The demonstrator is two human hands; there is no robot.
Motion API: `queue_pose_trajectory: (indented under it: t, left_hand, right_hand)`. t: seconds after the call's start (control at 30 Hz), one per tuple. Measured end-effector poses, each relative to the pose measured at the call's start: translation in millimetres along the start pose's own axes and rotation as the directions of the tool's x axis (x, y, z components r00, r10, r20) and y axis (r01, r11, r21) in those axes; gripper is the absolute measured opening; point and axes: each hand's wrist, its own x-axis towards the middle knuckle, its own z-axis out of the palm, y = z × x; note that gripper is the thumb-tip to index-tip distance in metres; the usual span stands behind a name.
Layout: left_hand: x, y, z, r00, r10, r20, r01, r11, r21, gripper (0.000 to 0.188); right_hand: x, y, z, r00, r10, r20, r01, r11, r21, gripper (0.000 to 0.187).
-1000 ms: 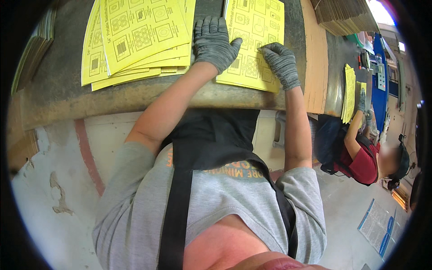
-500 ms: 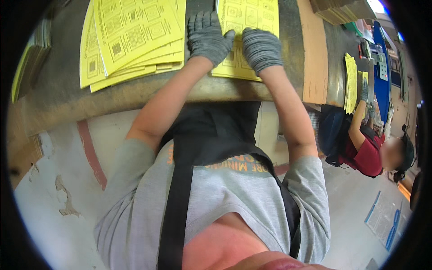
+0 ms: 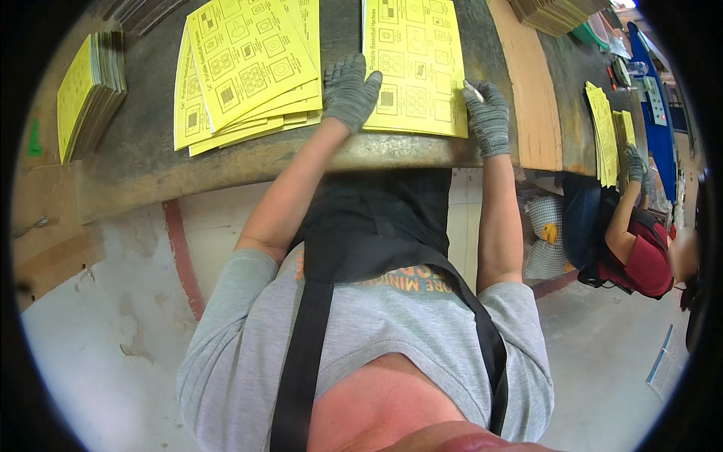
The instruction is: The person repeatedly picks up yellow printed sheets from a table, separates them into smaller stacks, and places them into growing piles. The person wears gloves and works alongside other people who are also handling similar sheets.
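Observation:
A yellow printed sheet (image 3: pixel 414 71) lies flat in front of me, with rows of small boxed drawings on it. My left hand (image 3: pixel 351 94), in a grey knit glove, rests at its left edge with the fingers stretched out and nothing held. At the sheet's right edge my right hand (image 3: pixel 488 117), gloved alike, is closed round a small white object (image 3: pixel 473 92). Only its pale tip shows, so its kind is unclear. Left of my left hand lies a loosely fanned pile of yellow sheets (image 3: pixel 248 64).
A stack of yellow-topped boards (image 3: pixel 90 90) stands at the left of the worn dark table (image 3: pixel 139 162). A cardboard strip (image 3: pixel 531 98) runs along the right. Brown boards (image 3: pixel 553 15) are stacked beyond it. Farther right, a co-worker (image 3: pixel 640 248) handles yellow sheets (image 3: pixel 601 132).
My right hand has moved from on top of the sheet to its right edge, where the white object now shows. My left hand has shifted slightly toward me. My view has shifted too.

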Motion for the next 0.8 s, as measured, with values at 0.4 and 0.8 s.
queue_pose_trajectory:
  t: [0.4,0.8]
  left_hand:
    - [-6,-7,-80,0.966,-0.168,-0.195,-0.053,0.611,-0.790,0.057]
    - [-37,3,-99,0.972,0.215,-0.093,-0.224,0.969,-0.108,0.051]
  right_hand:
    - [9,-64,-17,0.990,-0.118,-0.083,0.138,0.944,0.300,0.022]
    - [133,-22,24,0.989,-0.117,0.089,0.124,0.988,-0.087,0.020]
